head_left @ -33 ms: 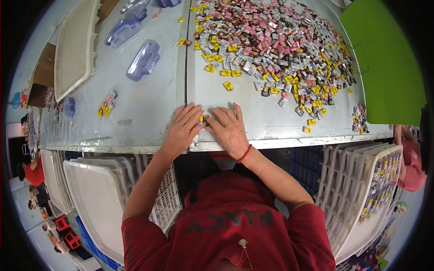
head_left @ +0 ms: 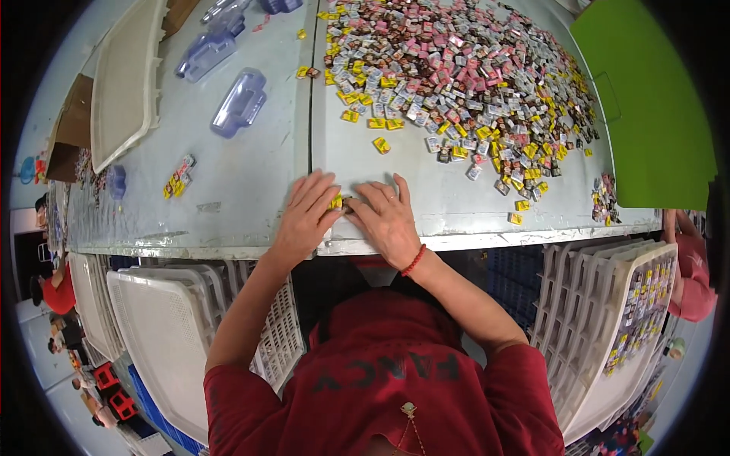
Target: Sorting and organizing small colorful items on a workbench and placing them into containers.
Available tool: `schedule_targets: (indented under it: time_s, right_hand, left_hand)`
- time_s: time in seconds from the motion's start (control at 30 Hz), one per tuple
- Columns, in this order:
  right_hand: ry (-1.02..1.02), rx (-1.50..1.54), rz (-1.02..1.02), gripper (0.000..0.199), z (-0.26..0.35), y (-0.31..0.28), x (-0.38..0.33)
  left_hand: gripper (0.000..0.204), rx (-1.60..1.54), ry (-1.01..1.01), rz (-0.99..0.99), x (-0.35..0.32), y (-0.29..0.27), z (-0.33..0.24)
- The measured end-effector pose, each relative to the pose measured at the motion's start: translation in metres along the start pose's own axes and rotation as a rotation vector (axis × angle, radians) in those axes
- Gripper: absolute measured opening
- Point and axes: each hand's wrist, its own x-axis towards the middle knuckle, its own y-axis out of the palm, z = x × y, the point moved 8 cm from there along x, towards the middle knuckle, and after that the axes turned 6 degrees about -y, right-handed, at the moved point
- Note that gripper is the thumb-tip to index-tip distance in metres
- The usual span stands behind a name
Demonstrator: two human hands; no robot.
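Both my hands meet at the front edge of the pale table, beside the seam between two tabletops. Under the fingertips of my left hand (head_left: 306,214) is a small yellow packet (head_left: 336,202), partly covered. The curled fingers and thumb of my right hand (head_left: 388,222) press on a small dark packet (head_left: 347,204) right against it. How many packets lie between the hands is hidden. Beyond my right hand, a single yellow packet (head_left: 382,145) lies apart from a wide heap of small packets (head_left: 456,72) in pink, white, brown and yellow.
On the left tabletop lie a short row of packets (head_left: 179,177), a clear bluish plastic tray (head_left: 239,103) and more trays (head_left: 209,49) behind it. A white crate lid (head_left: 129,83) leans far left. White crates (head_left: 601,319) stand below at right, a green panel (head_left: 646,106) above.
My left fingers have shifted very slightly, and a little more of the yellow packet shows. My right hand stays at the dark packet.
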Motion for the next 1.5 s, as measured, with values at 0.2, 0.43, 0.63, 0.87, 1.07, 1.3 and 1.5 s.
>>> schedule_targets:
  time_s: [0.2,0.43,0.63,0.87,1.07,1.3,1.5]
  right_hand:
    - [0.173,-0.208,-0.049,0.017,-0.075,-0.066,-0.001]
    - [0.208,-0.464,-0.018,0.021,-0.134,-0.083,-0.013]
    - [0.233,-0.43,0.001,0.022,-0.131,-0.096,-0.014]
    - [0.227,-0.488,0.198,0.015,-0.149,-0.071,0.003]
    - [0.232,-0.403,0.147,0.018,-0.139,-0.081,-0.006]
    - [0.199,-0.384,0.278,0.024,-0.149,-0.074,-0.009]
    - [0.135,-0.399,0.375,0.023,-0.146,-0.077,-0.017]
  left_hand:
    - [0.029,-0.267,-0.042,-0.041,0.059,0.026,-0.022]
    - [0.025,-0.247,0.153,-0.048,0.128,0.093,-0.061]
    - [0.022,-0.334,0.159,-0.017,0.119,0.093,-0.052]
    - [0.024,-0.357,0.205,0.07,0.138,0.107,-0.056]
    - [0.027,-0.404,0.197,0.138,0.131,0.103,-0.069]
    - [0.029,-0.354,0.251,0.144,0.121,0.104,-0.071]
    - [0.025,-0.28,0.327,0.144,0.11,0.121,-0.092]
